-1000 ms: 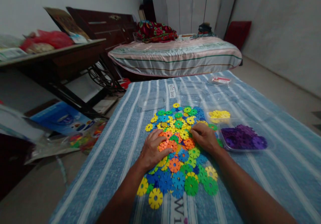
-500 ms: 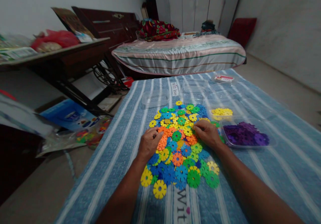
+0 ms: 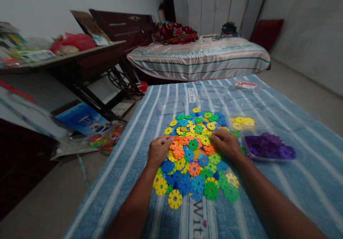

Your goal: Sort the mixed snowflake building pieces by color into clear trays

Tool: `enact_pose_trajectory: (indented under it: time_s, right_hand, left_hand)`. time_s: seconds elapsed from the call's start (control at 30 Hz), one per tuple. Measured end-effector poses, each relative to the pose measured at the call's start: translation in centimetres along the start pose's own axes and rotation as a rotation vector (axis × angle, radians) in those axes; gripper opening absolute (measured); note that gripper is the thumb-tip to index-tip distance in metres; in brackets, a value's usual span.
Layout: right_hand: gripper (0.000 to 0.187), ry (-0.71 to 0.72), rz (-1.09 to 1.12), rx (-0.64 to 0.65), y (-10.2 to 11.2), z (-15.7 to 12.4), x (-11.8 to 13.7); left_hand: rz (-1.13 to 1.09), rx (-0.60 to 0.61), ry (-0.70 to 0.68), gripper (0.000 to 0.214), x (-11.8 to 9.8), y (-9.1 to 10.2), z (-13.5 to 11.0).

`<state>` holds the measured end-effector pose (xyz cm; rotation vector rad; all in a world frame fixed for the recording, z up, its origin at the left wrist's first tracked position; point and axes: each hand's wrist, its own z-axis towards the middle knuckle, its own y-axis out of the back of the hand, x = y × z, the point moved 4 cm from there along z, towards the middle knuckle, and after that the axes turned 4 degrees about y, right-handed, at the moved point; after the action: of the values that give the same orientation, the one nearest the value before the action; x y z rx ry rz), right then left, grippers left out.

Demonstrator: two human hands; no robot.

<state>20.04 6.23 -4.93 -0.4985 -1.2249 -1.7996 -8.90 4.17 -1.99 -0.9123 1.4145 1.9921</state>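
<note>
A heap of flat plastic snowflake discs (image 3: pixel 197 153) in yellow, blue, green and orange lies on a blue striped cloth (image 3: pixel 128 160). My left hand (image 3: pixel 158 149) rests at the heap's left edge with fingers curled, pinching orange discs. At the heap's right side, my right hand (image 3: pixel 227 143) has its fingers bent down onto the discs; what it grips is hidden. A clear tray of purple discs (image 3: pixel 270 146) sits right of that hand. A clear tray of yellow discs (image 3: pixel 242 121) sits behind it.
Empty clear trays (image 3: pixel 171 104) stand at the cloth's far end. A mattress (image 3: pixel 199 58) lies beyond. To the left are a dark table (image 3: pixel 80 58), a blue box (image 3: pixel 84 119) and a bag of discs (image 3: pixel 105 142) on the floor.
My left hand has drawn back from flat on the heap to its left edge and curled its fingers on orange discs. The view shifted slightly left.
</note>
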Motion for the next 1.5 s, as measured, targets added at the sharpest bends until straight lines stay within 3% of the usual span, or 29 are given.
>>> enact_pose_trajectory:
  time_s: [0.8,1.07,1.33,1.5]
  right_hand:
    - [0.020,-0.021,0.044,0.011,0.3,-0.3,0.1]
    - [0.022,-0.022,0.040,0.004,0.3,-0.2,0.4]
    - [0.021,-0.007,0.036,-0.012,0.3,-0.3,0.1]
    - [0.020,-0.010,0.042,-0.010,0.2,-0.3,0.1]
  left_hand:
    - [-0.006,0.067,0.091,0.023,0.7,0.0,-0.2]
    - [0.104,0.155,-0.037,0.024,-0.5,0.2,-0.5]
    - [0.179,0.459,-0.134,0.040,-1.7,-0.4,-1.5]
    - [0.123,0.373,-0.112,0.025,-0.9,-0.4,-1.1]
